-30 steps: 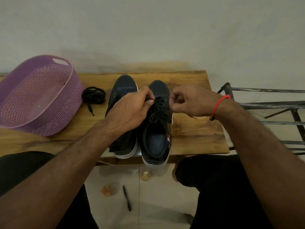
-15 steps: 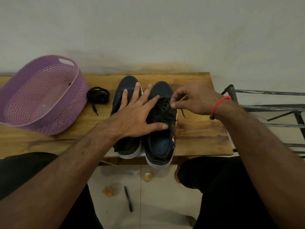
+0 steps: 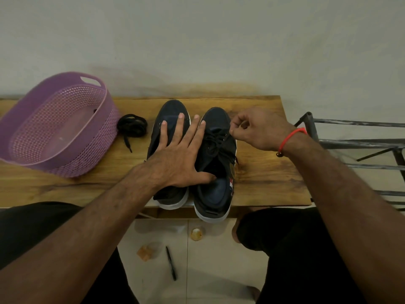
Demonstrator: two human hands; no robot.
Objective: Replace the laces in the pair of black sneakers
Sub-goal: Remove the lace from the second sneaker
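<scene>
Two black sneakers with white soles stand side by side on the wooden bench [image 3: 263, 185], toes away from me. The left sneaker [image 3: 171, 110] has no lace visible. The right sneaker [image 3: 215, 119] carries a black lace [image 3: 215, 143] through its eyelets. My left hand [image 3: 175, 154] lies flat across both shoes with fingers spread, the thumb at the right shoe's opening. My right hand [image 3: 256, 128] sits at the right shoe's outer edge, thumb and forefinger pinching the lace. A coiled spare black lace [image 3: 131, 126] lies on the bench left of the shoes.
A purple perforated basket [image 3: 54, 126] stands at the bench's left end. A grey metal rack [image 3: 361, 150] is to the right of the bench. On the tiled floor between my knees lie a black pen [image 3: 171, 263], a small cap [image 3: 196, 233] and a tan scrap [image 3: 143, 253].
My left hand let go of the lace, opened and flattened over both shoes. My right hand shifted rightwards, drawing the lace out to the side of the right sneaker.
</scene>
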